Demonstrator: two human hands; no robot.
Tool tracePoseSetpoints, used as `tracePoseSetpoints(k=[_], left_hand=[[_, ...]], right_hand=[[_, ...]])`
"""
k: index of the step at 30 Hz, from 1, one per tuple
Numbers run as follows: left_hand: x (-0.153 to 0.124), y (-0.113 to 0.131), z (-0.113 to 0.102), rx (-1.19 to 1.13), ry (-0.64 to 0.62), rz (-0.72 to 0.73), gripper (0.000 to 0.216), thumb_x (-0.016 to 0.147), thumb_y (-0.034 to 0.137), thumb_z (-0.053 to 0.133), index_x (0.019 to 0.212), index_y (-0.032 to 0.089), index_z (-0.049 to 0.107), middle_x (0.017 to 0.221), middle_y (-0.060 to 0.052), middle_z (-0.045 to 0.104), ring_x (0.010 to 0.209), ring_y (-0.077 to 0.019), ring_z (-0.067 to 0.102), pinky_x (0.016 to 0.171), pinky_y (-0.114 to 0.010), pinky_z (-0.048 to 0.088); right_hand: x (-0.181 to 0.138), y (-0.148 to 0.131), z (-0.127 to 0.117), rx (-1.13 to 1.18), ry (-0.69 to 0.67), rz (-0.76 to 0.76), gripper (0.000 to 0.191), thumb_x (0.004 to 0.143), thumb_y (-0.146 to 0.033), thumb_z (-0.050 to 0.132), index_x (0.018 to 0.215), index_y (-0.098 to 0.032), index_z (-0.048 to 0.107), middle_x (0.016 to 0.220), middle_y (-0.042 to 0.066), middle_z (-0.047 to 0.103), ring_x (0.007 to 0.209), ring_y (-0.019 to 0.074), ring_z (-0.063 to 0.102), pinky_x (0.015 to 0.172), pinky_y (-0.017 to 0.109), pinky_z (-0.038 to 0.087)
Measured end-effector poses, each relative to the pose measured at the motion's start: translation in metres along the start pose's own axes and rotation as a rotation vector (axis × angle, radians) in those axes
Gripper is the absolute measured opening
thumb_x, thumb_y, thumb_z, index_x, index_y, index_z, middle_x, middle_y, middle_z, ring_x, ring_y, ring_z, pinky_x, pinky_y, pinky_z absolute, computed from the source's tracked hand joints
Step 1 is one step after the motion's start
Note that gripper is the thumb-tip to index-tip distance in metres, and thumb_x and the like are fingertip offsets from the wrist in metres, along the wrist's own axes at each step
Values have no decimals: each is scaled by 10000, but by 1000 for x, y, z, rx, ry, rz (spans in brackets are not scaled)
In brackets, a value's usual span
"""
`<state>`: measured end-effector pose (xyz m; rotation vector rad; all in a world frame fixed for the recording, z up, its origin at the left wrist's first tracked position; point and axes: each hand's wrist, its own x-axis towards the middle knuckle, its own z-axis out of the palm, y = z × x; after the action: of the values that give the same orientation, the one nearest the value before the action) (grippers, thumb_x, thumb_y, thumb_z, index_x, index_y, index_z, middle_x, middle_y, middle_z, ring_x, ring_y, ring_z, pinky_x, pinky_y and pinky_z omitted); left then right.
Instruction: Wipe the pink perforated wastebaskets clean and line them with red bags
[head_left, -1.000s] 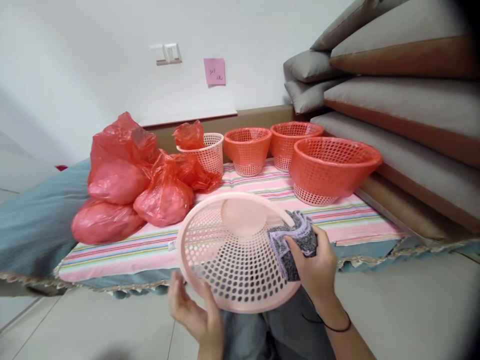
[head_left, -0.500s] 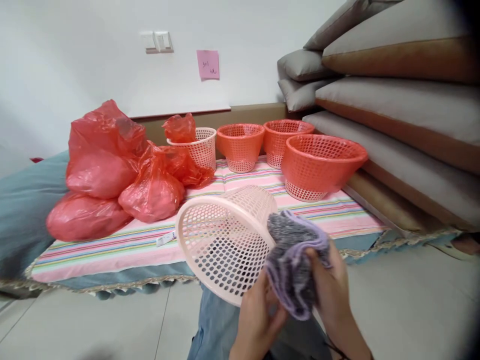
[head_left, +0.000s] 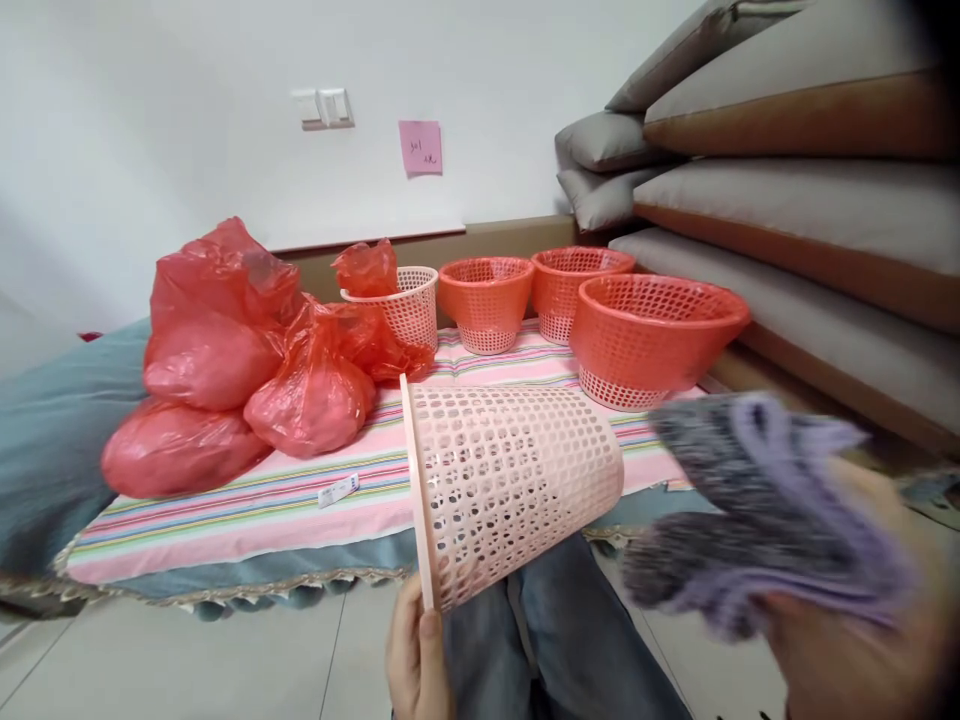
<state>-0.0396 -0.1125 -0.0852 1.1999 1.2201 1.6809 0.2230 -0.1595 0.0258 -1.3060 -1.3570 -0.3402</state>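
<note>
A pale pink plastic mesh basket (head_left: pixel 517 470) lies tipped on its side above my knees, its mouth facing left and its base to the right. My left hand (head_left: pixel 421 655) pinches the lower part of its rim, thumb toward me. Out to the right and apart from the basket, my right hand (head_left: pixel 862 610) grips a grey cloth with purple edging (head_left: pixel 750 510). The cloth hangs folded and is smeared by motion. Part of my right hand is hidden behind the cloth and blurred.
Red plastic bags (head_left: pixel 217 350), filled and knotted, pile on the striped cloth (head_left: pixel 247 525) at left. Behind stand a pale basket with red plastic (head_left: pixel 412 310) and several red-lined baskets (head_left: pixel 656 330). Grey and brown cushions (head_left: pixel 810 220) stack at right. A small white tag (head_left: pixel 339 490) lies near the front edge.
The basket has turned so its side faces me. My left hand has moved left onto its rim. My right hand has swung right, carrying the cloth away from the basket.
</note>
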Motion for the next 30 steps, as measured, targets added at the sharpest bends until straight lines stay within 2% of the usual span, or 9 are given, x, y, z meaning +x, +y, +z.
tracePoseSetpoints(k=[1, 5, 7, 11, 13, 16, 21, 27, 30], left_hand=[[-4, 3, 4, 17, -3, 1, 424, 906, 585, 614, 1026, 199, 741, 1026, -74, 767, 986, -233, 714, 866, -295, 579], [-5, 17, 14, 4, -28, -100, 547, 838, 705, 619, 979, 194, 751, 968, -86, 776, 905, -258, 734, 799, -326, 600], [4, 24, 12, -45, -49, -160, 655, 784, 772, 622, 1049, 187, 745, 1035, -104, 778, 946, -286, 738, 823, -354, 605], [32, 40, 10, -71, -366, -151, 866, 724, 868, 574, 1224, 174, 708, 1235, -151, 734, 1096, -364, 709, 902, -420, 597], [47, 48, 16, -17, -425, -90, 867, 754, 855, 554, 1282, 179, 681, 1312, -154, 697, 1182, -366, 672, 975, -419, 565], [64, 56, 34, 46, -348, -53, 718, 898, 735, 488, 1364, 202, 609, 1382, -131, 653, 1275, -319, 617, 1023, -386, 530], [73, 49, 57, 82, -286, -83, 527, 992, 608, 415, 1293, 224, 614, 1215, -117, 720, 1129, -270, 686, 853, -338, 591], [72, 23, 36, -11, -205, -185, 552, 971, 627, 450, 1218, 183, 669, 1088, -126, 766, 1010, -282, 742, 849, -364, 623], [77, 5, 22, -13, -187, -212, 592, 935, 647, 506, 1240, 174, 692, 1065, -143, 772, 1041, -319, 737, 875, -400, 625]], right_hand=[[5, -9, 15, 30, 5, -57, 504, 904, -596, 621, 1380, -444, 561, 1256, 78, 629, 1163, 356, 605, 919, 594, 520], [11, -40, 78, 47, -382, -220, 530, 933, -592, 596, 1366, -287, 593, 1302, 120, 611, 1252, 347, 549, 1011, 587, 500], [5, -47, 96, 69, -429, -211, 500, 972, -571, 537, 1356, -257, 602, 1358, 135, 589, 1318, 360, 504, 1040, 601, 483], [-10, -48, 111, 97, -303, -79, 335, 1011, -398, 515, 1304, -269, 613, 1354, 118, 606, 1349, 346, 486, 1075, 618, 448], [-15, -47, 119, 61, -282, -52, 399, 992, -371, 546, 1379, -274, 563, 1423, 118, 577, 1397, 366, 444, 1087, 646, 430], [-20, -46, 136, 20, -306, -52, 530, 981, -405, 558, 1492, -293, 468, 1533, 107, 501, 1480, 406, 335, 1093, 689, 409], [-20, -30, 166, -30, -312, 16, 584, 979, -413, 556, 1534, -293, 421, 1599, 90, 425, 1530, 405, 225, 1135, 708, 342], [-9, 36, 187, -162, -21, 196, 502, 988, -463, 487, 1435, -245, 551, 1496, 116, 552, 1417, 359, 430, 1171, 679, 305], [-11, 35, 195, -228, 58, 235, 484, 983, -463, 472, 1403, -249, 581, 1477, 123, 568, 1379, 384, 458, 1157, 683, 315]])
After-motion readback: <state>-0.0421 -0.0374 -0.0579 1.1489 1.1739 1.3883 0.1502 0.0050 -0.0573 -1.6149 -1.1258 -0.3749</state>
